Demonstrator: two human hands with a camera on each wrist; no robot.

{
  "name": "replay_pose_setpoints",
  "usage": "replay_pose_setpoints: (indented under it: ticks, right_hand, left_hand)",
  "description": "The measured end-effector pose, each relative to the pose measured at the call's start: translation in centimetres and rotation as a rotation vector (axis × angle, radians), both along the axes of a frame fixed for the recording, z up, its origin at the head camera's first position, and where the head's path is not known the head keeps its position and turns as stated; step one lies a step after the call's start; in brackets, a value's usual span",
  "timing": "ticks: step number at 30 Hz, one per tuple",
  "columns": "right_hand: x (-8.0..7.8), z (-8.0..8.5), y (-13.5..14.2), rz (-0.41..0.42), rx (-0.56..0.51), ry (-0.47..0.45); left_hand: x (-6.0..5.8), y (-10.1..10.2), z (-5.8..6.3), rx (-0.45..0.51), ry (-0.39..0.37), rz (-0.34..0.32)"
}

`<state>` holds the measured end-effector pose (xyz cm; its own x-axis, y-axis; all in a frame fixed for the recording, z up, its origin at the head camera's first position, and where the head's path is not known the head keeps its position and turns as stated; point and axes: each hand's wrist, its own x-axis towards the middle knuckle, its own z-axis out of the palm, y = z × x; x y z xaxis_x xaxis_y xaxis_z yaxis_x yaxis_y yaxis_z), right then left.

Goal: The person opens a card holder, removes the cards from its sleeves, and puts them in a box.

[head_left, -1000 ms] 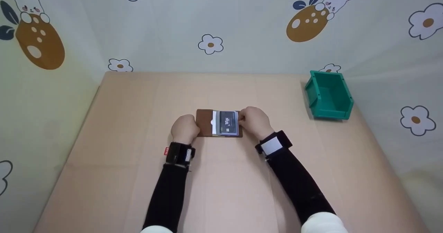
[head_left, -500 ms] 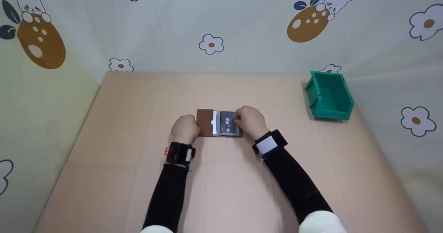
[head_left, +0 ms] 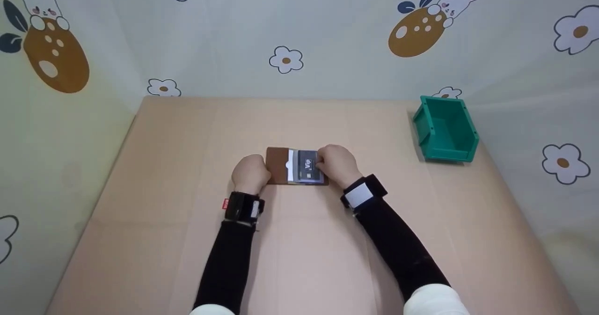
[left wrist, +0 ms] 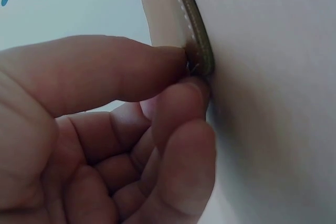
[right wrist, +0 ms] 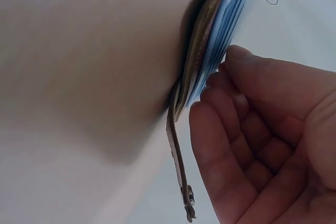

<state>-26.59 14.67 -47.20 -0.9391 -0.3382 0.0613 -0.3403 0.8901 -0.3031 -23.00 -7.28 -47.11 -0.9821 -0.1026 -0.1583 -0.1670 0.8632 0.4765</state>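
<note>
A brown card holder lies open on the table, its bare cover to the left. On its right half sits a stack of clear plastic card sleeves, topped by a dark card marked "Vip". My left hand pinches the stitched edge of the left cover between thumb and finger. At the other side, my right hand has thumb and curled forefinger pinching the outer edge of the sleeves. A thin strap with a snap sticks out from the holder beside the right fingers.
A green plastic bin stands at the table's back right. Pale patterned cloth rises behind the table and along both sides.
My right hand has shifted slightly left, from the holder's right edge further over the sleeves and the dark card. The left hand and the holder stay nearly still.
</note>
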Motion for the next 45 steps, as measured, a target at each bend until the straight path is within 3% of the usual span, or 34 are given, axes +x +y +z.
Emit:
replay_pose_setpoints:
  ticks: [17, 24, 36, 45]
  right_hand:
    - [0.0, -0.4, 0.3, 0.008, -0.042, -0.005]
    - [0.0, -0.4, 0.2, 0.0, -0.033, -0.017]
    - [0.0, -0.3, 0.2, -0.006, -0.06, -0.023]
    - [0.1, -0.3, 0.3, 0.006, -0.067, 0.003]
  left_hand:
    - [0.0, 0.1, 0.0, -0.002, 0.017, -0.007]
    - [0.0, 0.6, 0.3, 0.022, 0.078, -0.036]
    - [-1.2, 3.9, 0.9, 0.017, 0.08, -0.117]
    - [-1.7, 5.9, 0.3, 0.012, 0.061, -0.066]
